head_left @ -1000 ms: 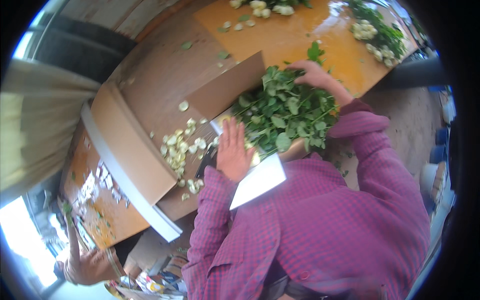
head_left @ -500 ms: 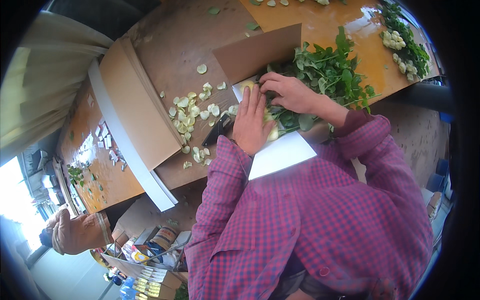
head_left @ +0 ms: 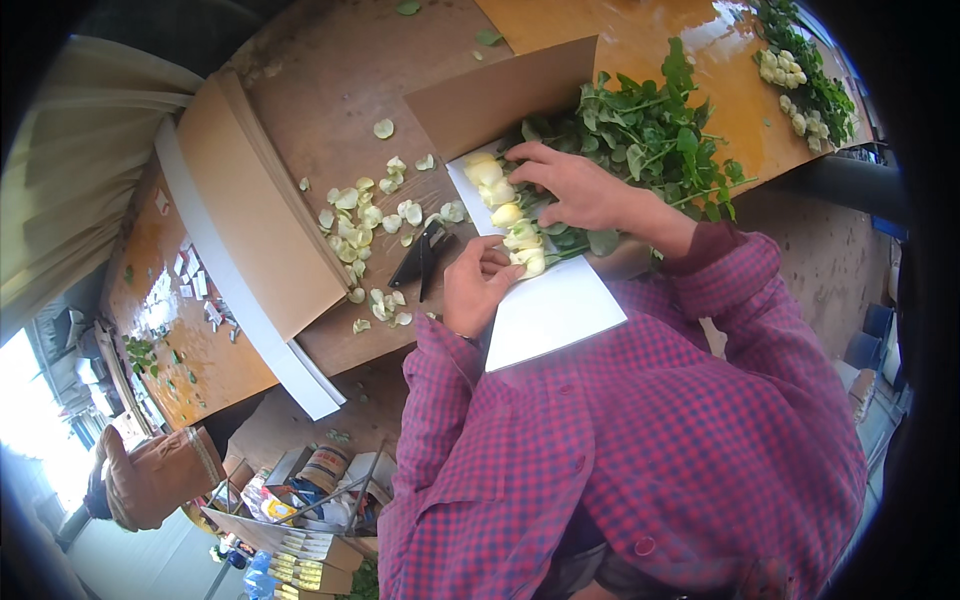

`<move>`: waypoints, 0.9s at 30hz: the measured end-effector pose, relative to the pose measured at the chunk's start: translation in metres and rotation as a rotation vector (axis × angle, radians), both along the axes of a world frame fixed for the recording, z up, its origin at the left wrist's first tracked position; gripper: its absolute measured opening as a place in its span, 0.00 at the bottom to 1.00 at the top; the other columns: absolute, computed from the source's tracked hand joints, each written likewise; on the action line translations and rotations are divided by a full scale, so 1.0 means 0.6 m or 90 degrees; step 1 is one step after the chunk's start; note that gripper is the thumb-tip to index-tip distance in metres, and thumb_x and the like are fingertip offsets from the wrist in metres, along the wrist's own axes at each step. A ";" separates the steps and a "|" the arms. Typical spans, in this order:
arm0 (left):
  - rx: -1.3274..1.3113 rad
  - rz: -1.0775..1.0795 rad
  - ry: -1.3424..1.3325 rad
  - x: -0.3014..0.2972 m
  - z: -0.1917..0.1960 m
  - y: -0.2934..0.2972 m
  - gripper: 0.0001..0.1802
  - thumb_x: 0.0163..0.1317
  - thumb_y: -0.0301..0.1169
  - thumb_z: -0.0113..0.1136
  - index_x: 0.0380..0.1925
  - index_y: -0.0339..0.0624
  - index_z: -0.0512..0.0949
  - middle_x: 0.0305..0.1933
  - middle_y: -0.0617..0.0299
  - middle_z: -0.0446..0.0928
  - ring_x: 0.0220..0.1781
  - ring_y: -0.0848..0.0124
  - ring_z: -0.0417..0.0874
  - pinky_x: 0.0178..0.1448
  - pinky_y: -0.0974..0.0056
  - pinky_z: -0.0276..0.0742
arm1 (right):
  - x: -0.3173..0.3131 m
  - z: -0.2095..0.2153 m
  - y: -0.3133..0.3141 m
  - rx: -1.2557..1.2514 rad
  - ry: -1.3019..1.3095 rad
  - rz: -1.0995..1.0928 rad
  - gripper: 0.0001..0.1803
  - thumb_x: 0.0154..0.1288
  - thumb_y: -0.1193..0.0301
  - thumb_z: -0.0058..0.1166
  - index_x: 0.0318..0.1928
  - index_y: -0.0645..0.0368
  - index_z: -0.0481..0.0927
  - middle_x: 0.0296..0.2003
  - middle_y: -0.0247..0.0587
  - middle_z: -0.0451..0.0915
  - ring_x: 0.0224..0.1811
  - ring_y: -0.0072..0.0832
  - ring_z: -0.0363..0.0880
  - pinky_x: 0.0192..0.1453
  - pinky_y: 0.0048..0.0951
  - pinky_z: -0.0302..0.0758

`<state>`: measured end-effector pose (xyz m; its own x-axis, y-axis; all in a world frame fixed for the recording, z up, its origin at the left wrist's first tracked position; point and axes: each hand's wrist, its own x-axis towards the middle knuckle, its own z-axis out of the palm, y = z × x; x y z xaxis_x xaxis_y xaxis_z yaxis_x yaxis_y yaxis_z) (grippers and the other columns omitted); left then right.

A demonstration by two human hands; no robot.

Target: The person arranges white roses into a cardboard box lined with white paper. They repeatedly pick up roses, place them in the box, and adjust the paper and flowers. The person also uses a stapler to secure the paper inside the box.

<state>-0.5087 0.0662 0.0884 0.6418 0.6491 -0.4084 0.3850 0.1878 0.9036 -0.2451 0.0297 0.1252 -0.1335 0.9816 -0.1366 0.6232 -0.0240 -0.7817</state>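
Note:
Cream-white roses (head_left: 506, 214) lie in a row on a folded cardboard sheet with a white inner face (head_left: 555, 310). Their leafy green stems (head_left: 640, 130) stretch off to the right. My left hand (head_left: 476, 288) has its fingers and thumb curled about the nearest rose (head_left: 530, 262) at the row's near end. Over the stems just right of the blooms is my right hand (head_left: 580, 188), its fingers spread and bent, the tips near the far blooms. A brown flap (head_left: 510, 95) of the sheet stands raised at the far side.
Loose petals (head_left: 350, 225) and a black tool (head_left: 420, 258), its kind unclear, lie left of the roses. Further left is a stack of brown cardboard sheets (head_left: 255, 215). More white roses (head_left: 782, 70) lie at far right. Another person's brown sleeve (head_left: 165, 475) shows at lower left.
My left hand has drawn back from lying flat over the blooms to the near end, uncovering the row. My right hand's fingers have spread and lifted off the far blooms.

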 end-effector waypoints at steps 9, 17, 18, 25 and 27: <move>-0.078 -0.063 0.045 0.020 0.007 0.021 0.30 0.62 0.24 0.76 0.60 0.23 0.74 0.45 0.51 0.83 0.44 0.72 0.86 0.49 0.67 0.86 | -0.010 -0.012 -0.017 0.052 -0.095 0.016 0.41 0.43 0.74 0.76 0.63 0.59 0.76 0.74 0.49 0.68 0.74 0.52 0.70 0.73 0.47 0.75; -0.073 -0.023 0.029 0.013 -0.005 0.009 0.29 0.66 0.24 0.72 0.64 0.26 0.72 0.47 0.52 0.83 0.45 0.70 0.86 0.52 0.65 0.85 | -0.018 -0.017 -0.022 0.062 -0.114 -0.013 0.43 0.43 0.73 0.78 0.64 0.61 0.76 0.75 0.50 0.67 0.76 0.51 0.69 0.76 0.45 0.72; -0.042 0.046 -0.016 0.013 -0.009 0.007 0.29 0.67 0.24 0.71 0.65 0.28 0.73 0.47 0.53 0.83 0.46 0.70 0.86 0.53 0.65 0.85 | -0.017 -0.017 -0.022 0.060 -0.112 -0.009 0.43 0.43 0.73 0.78 0.64 0.61 0.76 0.75 0.50 0.67 0.76 0.51 0.69 0.77 0.45 0.72; 0.116 0.124 -0.136 0.035 -0.039 0.017 0.16 0.71 0.20 0.65 0.58 0.33 0.81 0.48 0.58 0.85 0.47 0.74 0.86 0.54 0.67 0.82 | -0.017 -0.018 -0.021 0.072 -0.105 -0.006 0.41 0.44 0.72 0.78 0.63 0.58 0.76 0.75 0.48 0.68 0.73 0.50 0.71 0.73 0.49 0.73; 0.139 0.121 -0.107 0.048 -0.036 0.015 0.15 0.71 0.19 0.65 0.56 0.34 0.82 0.45 0.59 0.86 0.45 0.74 0.87 0.53 0.68 0.83 | -0.016 -0.018 -0.022 0.076 -0.111 -0.007 0.41 0.43 0.72 0.78 0.63 0.58 0.76 0.75 0.48 0.68 0.72 0.50 0.71 0.72 0.49 0.73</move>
<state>-0.4801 0.0750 0.0669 0.5476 0.8241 -0.1446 0.2031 0.0367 0.9785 -0.2545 0.0167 0.1143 -0.1074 0.9934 -0.0400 0.7497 0.0545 -0.6595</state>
